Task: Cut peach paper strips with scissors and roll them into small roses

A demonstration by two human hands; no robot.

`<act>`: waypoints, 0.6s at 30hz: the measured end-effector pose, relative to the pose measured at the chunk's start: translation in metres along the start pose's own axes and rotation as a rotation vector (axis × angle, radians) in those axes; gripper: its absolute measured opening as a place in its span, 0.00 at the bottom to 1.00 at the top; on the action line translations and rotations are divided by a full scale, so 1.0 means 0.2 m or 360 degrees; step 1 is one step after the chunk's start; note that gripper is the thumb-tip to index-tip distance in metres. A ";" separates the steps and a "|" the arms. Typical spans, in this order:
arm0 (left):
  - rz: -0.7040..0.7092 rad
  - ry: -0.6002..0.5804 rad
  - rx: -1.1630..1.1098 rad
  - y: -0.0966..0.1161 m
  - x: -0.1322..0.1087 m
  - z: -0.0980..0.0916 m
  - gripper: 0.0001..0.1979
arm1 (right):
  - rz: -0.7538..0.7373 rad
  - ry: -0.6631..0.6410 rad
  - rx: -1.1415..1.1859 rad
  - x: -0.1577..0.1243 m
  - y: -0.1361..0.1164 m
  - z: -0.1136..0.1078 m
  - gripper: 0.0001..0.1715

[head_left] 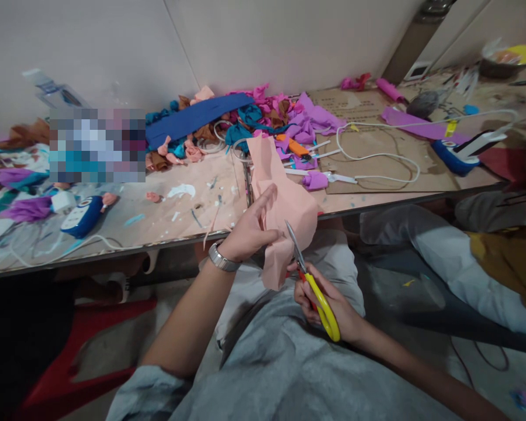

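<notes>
Just back from the fingers of my left hand, a silver metal-link watch circles my wrist. My forearms are bare below short sleeves. I wear a loose, creased, light grey shirt.

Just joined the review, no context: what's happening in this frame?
A seated person is cutting a sheet of pink crepe paper with yellow-handled scissors. The left hand pinches the paper and holds it up over the lap; the right hand grips the scissors, blades open at the paper's lower edge. Ahead, the worktable carries a pile of coloured paper scraps, a white cable and a blue-and-white glue gun. Another person's leg shows on the right.
</notes>
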State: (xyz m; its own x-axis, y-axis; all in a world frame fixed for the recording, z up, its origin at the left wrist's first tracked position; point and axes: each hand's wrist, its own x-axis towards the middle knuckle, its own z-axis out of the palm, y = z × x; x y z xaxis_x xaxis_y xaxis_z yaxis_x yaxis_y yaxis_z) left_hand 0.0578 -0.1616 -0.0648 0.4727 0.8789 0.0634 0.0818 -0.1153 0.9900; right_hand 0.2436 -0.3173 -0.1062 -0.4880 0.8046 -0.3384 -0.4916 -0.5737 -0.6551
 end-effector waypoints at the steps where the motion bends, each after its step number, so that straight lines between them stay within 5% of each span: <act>1: 0.0000 -0.0003 -0.0006 0.00 0.00 0.00 0.54 | 0.0007 0.0002 0.0001 0.00 0.00 0.00 0.24; 7: 0.0121 0.0019 0.0089 0.03 -0.01 0.01 0.51 | 0.0005 0.0041 0.0070 0.00 0.03 -0.02 0.29; 13: 0.0103 0.0102 0.0097 0.04 -0.02 0.03 0.32 | 0.0008 0.0033 0.0043 -0.01 0.02 -0.02 0.26; 18: 0.0086 0.0063 0.0089 0.01 -0.01 0.02 0.35 | -0.0003 0.0042 0.0020 -0.02 -0.03 0.01 0.26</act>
State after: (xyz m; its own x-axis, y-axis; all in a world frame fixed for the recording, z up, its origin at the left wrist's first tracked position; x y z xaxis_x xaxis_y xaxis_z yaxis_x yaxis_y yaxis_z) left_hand 0.0597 -0.1656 -0.0625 0.4428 0.8882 0.1226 0.1064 -0.1878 0.9764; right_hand 0.2463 -0.3172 -0.0991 -0.4678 0.8094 -0.3549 -0.5019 -0.5738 -0.6472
